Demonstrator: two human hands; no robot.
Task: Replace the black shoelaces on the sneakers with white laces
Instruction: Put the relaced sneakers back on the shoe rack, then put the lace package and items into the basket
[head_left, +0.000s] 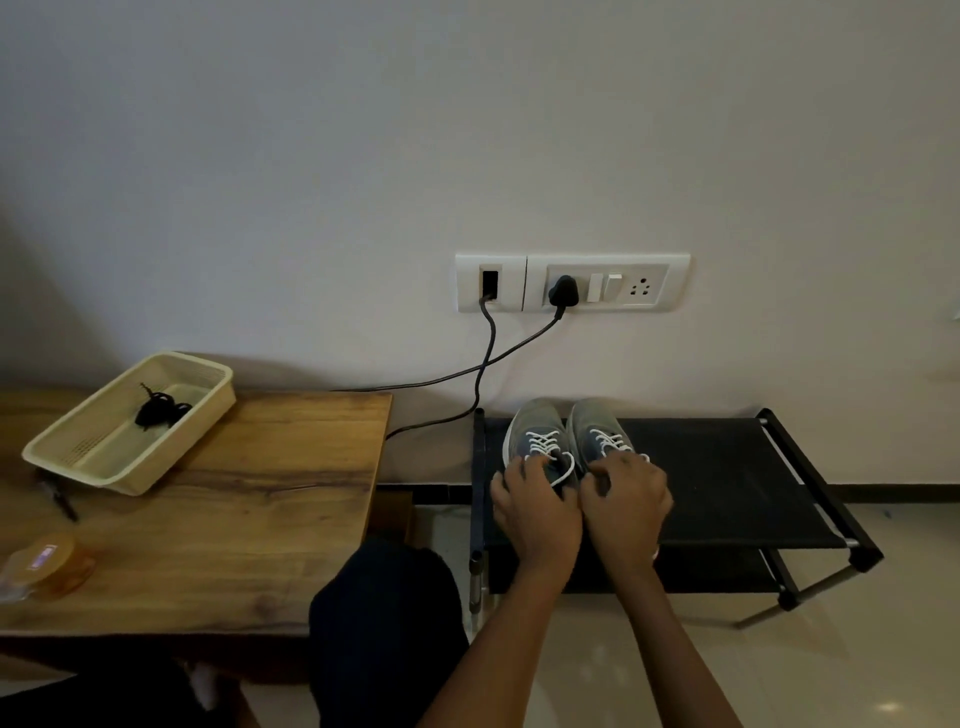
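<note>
The left sneaker and right sneaker stand side by side on the black shoe rack, toes to the wall. Both are already threaded with white laces. The left hand curls over the rear of the left sneaker and the right hand over the right one. Whether the fingers also pinch lace ends is hidden. The laces look limp, light and prone to slipping, so they are best taken at their stiff tips. The soft-sided shoes hold firmest at the heel. On the counter, a beige basket holds the bundled black laces.
</note>
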